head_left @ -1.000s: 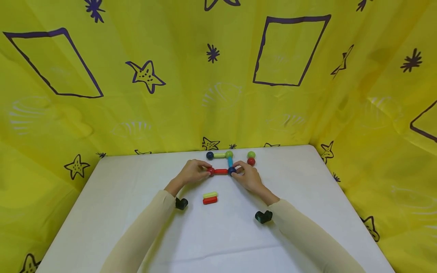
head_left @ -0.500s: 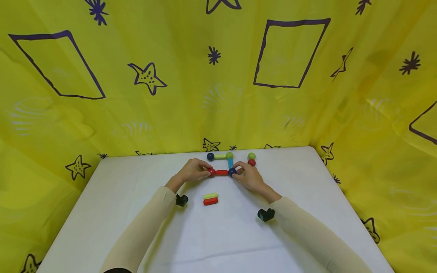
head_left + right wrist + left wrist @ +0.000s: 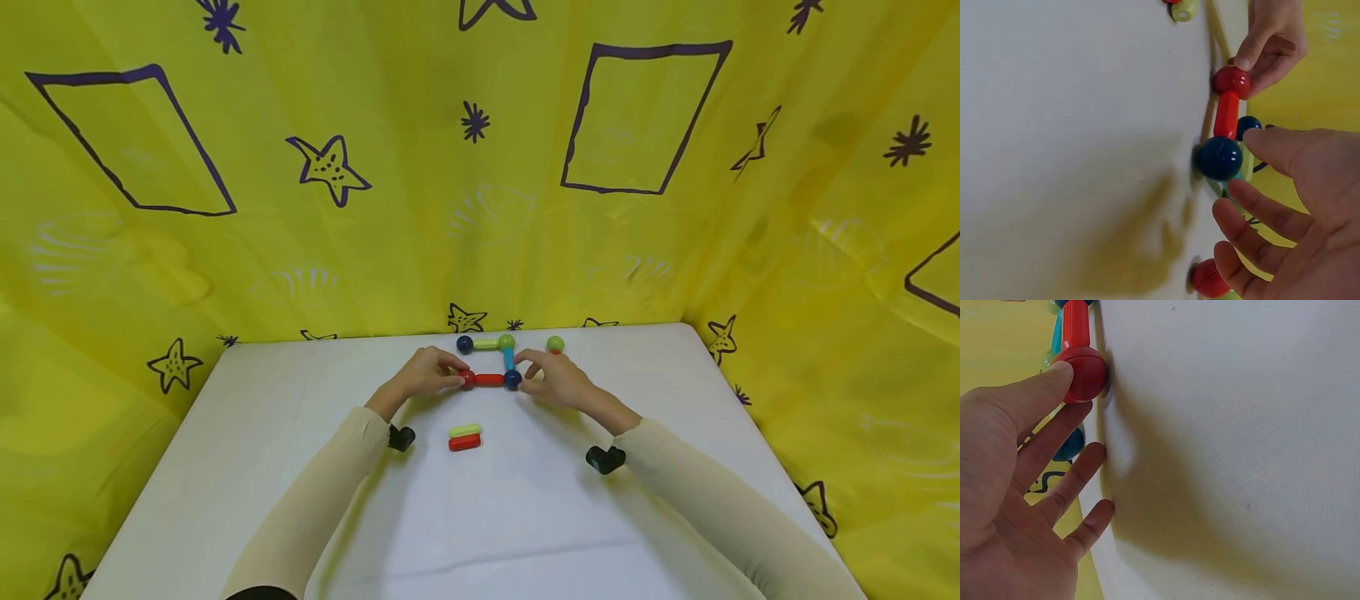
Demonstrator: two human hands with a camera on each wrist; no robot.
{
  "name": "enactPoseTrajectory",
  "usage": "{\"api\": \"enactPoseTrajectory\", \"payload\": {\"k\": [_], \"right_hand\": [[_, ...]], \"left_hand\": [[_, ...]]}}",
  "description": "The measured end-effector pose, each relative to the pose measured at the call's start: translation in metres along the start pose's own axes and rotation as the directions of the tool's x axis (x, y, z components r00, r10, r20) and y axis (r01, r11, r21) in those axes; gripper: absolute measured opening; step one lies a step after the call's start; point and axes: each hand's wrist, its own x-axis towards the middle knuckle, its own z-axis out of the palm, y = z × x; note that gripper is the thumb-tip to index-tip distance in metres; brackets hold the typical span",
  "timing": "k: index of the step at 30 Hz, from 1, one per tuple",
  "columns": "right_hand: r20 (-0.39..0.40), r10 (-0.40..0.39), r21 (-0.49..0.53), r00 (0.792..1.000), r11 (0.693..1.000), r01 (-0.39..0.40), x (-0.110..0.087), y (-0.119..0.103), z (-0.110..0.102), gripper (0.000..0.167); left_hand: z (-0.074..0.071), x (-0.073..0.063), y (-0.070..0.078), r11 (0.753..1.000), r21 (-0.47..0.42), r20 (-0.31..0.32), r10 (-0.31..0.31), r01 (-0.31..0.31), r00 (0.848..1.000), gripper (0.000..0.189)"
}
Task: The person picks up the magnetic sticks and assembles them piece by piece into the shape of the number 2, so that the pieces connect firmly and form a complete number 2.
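Observation:
My left hand (image 3: 422,375) pinches a red ball (image 3: 1091,378) between thumb and index finger, its other fingers spread. From that ball a red rod (image 3: 489,380) runs right to a dark blue ball (image 3: 1219,158). My right hand (image 3: 561,383) is beside this blue ball, thumb and fingers parted, with a small gap visible in the right wrist view. A light blue rod (image 3: 509,359) leads back from the blue ball to a green ball (image 3: 507,342). A yellow-green rod (image 3: 485,343) joins that to another dark blue ball (image 3: 465,344).
A loose green ball (image 3: 555,343) and a red ball (image 3: 1210,279) lie right of the joined pieces, the red one mostly behind my right hand. Nearer me, a yellow-green rod (image 3: 465,431) and a red rod (image 3: 465,442) lie side by side. Yellow patterned cloth (image 3: 420,233) surrounds the white table (image 3: 525,517).
My right hand has let go of the dark blue ball and shifted slightly right, now covering most of the loose red ball. The left hand keeps its pinch on its red ball.

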Motion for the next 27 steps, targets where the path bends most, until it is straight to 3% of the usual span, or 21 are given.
{"api": "enactPoseTrajectory", "payload": {"k": [5,11,21,27], "right_hand": [[0.098,-0.150,0.044,0.984,0.988,0.146,0.001,-0.005,-0.006,0.039],[0.239,-0.275,0.135,0.931,0.959,0.248,0.006,-0.018,-0.008,0.038],[0.401,-0.299,0.169,0.866,0.953,0.251,0.023,-0.034,0.013,0.037],[0.430,-0.317,0.167,0.846,0.948,0.271,0.030,-0.046,0.029,0.033]], "left_hand": [[-0.001,0.000,0.000,1.000,0.009,-0.003,0.014,-0.014,1.000,0.024],[-0.001,0.000,0.000,1.000,0.003,-0.006,0.023,-0.023,1.000,0.025],[-0.001,-0.002,0.000,1.000,-0.006,-0.004,0.027,-0.027,1.000,0.024],[0.000,0.000,-0.003,0.999,0.008,-0.006,0.037,-0.037,0.999,0.024]]}}
